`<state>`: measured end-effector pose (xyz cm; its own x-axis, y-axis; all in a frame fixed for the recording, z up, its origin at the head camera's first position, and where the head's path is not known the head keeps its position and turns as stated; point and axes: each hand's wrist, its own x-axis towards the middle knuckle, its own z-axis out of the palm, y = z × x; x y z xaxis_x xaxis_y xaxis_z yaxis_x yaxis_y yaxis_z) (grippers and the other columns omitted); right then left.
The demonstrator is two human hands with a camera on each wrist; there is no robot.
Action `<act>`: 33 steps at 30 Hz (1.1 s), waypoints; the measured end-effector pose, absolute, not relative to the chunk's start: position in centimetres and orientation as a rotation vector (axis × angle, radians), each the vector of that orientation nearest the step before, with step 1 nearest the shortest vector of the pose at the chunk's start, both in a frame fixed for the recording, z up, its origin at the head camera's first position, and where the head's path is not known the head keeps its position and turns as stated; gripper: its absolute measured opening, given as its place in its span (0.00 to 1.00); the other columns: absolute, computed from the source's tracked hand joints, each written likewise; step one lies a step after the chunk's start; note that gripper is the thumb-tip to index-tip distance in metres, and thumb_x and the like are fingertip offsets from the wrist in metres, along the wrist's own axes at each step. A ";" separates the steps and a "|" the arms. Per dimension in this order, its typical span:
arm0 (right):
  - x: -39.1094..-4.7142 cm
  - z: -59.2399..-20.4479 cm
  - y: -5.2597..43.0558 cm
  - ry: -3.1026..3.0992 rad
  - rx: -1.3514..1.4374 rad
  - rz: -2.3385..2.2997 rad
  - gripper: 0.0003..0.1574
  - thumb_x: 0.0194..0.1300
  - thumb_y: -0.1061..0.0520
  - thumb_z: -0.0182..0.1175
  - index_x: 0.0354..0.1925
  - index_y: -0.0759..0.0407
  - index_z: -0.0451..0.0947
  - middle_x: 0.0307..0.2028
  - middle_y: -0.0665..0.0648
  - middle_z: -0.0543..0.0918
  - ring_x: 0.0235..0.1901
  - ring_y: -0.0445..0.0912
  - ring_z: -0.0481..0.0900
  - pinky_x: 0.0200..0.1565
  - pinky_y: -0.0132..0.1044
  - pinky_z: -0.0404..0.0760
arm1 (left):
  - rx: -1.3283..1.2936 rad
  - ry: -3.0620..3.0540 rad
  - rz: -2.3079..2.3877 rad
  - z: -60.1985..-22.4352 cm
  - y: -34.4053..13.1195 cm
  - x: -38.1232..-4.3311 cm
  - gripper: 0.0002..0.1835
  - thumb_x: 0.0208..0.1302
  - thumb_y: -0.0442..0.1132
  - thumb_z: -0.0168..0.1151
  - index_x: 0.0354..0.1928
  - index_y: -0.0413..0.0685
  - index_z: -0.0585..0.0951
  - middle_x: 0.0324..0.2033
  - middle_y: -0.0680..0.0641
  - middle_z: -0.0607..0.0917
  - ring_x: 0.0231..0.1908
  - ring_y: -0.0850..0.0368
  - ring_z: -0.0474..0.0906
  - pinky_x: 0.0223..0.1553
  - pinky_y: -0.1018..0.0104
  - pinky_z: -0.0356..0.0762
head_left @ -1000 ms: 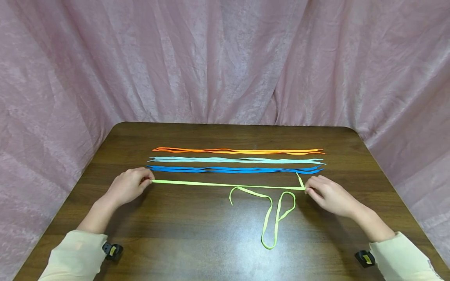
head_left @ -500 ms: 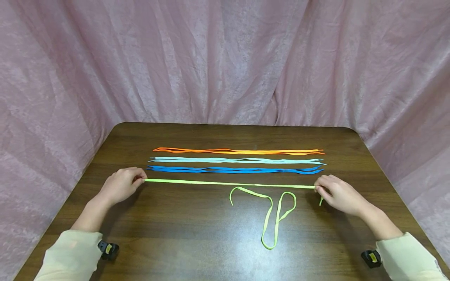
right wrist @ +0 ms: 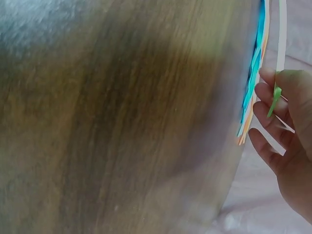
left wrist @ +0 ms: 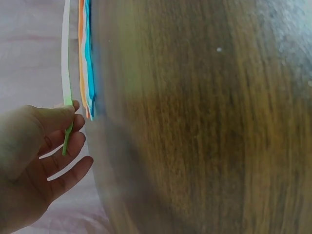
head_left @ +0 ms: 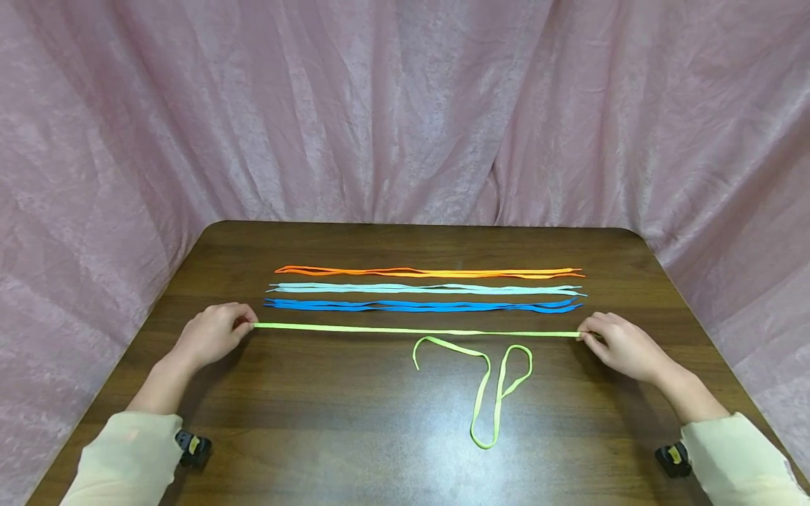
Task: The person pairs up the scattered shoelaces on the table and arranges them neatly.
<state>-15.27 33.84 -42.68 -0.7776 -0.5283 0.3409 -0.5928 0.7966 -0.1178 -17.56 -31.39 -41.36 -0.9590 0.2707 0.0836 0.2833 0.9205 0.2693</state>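
A yellow-green shoelace (head_left: pixel 380 329) is stretched taut from side to side between the two hands, in front of the blue laces. The left hand (head_left: pixel 214 333) pinches one end between thumb and index finger; the tip (left wrist: pixel 65 145) pokes out below the thumb in the left wrist view. At the other end, the right hand (head_left: pixel 623 346) pinches the lace the same way, and a short tip (right wrist: pixel 273 105) hangs past the thumb in the right wrist view. Nearer the person, a second yellow-green shoelace (head_left: pixel 480 393) lies in loose bends on the table.
Straightened laces lie in parallel rows across the brown table (head_left: pixel 316 422): orange laces (head_left: pixel 443 273) farthest back, light blue laces (head_left: pixel 405 288) in the middle, blue laces (head_left: pixel 405 306) nearest. A pink curtain (head_left: pixel 405 112) hangs behind the table and along its sides.
Both hands have moved apart, the left going left and the right going right along the lace. Its right-hand tail has shortened as that hand slid toward the end. The loose lace has not moved.
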 end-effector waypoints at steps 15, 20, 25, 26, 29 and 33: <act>-16.6 -43.3 34.3 -2.672 0.823 0.328 0.13 0.46 0.72 0.62 0.30 0.57 0.81 0.26 0.47 0.76 0.23 0.35 0.68 0.24 0.32 0.70 | -0.422 -3.049 -0.432 -42.7 -31.5 -18.8 0.02 0.57 0.35 0.60 0.31 0.49 0.80 0.30 0.49 0.82 0.28 0.51 0.77 0.27 0.50 0.71; -17.2 -43.5 34.1 -2.670 0.802 0.328 0.13 0.47 0.72 0.60 0.31 0.56 0.77 0.24 0.44 0.72 0.23 0.35 0.66 0.24 0.32 0.68 | -0.398 -3.058 -0.427 -42.9 -31.5 -19.3 0.02 0.57 0.36 0.60 0.30 0.51 0.80 0.28 0.51 0.81 0.27 0.53 0.75 0.26 0.52 0.70; -17.6 -43.6 34.1 -2.673 0.807 0.328 0.14 0.45 0.72 0.60 0.28 0.57 0.71 0.21 0.43 0.68 0.22 0.35 0.63 0.23 0.30 0.64 | -0.372 -3.082 -0.430 -43.1 -31.4 -19.8 0.03 0.56 0.37 0.61 0.28 0.54 0.79 0.24 0.53 0.79 0.25 0.54 0.73 0.23 0.56 0.68; -17.7 -43.6 34.1 -2.676 0.807 0.328 0.14 0.45 0.72 0.61 0.27 0.57 0.71 0.21 0.43 0.67 0.22 0.35 0.63 0.23 0.30 0.64 | -0.365 -3.087 -0.430 -43.2 -31.4 -19.9 0.03 0.56 0.37 0.61 0.27 0.54 0.79 0.24 0.53 0.79 0.25 0.54 0.72 0.23 0.56 0.68; -17.8 -43.7 34.1 -2.690 0.804 0.328 0.16 0.44 0.73 0.61 0.25 0.55 0.70 0.21 0.43 0.67 0.22 0.35 0.63 0.23 0.30 0.64 | -0.349 -3.102 -0.433 -43.2 -31.3 -20.1 0.03 0.56 0.38 0.61 0.27 0.54 0.79 0.23 0.54 0.78 0.24 0.55 0.71 0.23 0.58 0.67; -17.9 -43.7 34.2 -2.713 0.796 0.324 0.16 0.43 0.72 0.61 0.24 0.54 0.70 0.21 0.43 0.67 0.22 0.36 0.64 0.23 0.30 0.64 | -0.333 -3.107 -0.427 -43.2 -31.2 -20.3 0.03 0.56 0.38 0.61 0.26 0.54 0.78 0.23 0.54 0.78 0.23 0.55 0.71 0.22 0.60 0.66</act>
<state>-17.88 34.16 -43.70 -0.8035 -0.4886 0.3401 -0.5550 0.8215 -0.1310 -20.28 -31.20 -43.16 -0.9777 0.2094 0.0163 0.2061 0.9411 0.2682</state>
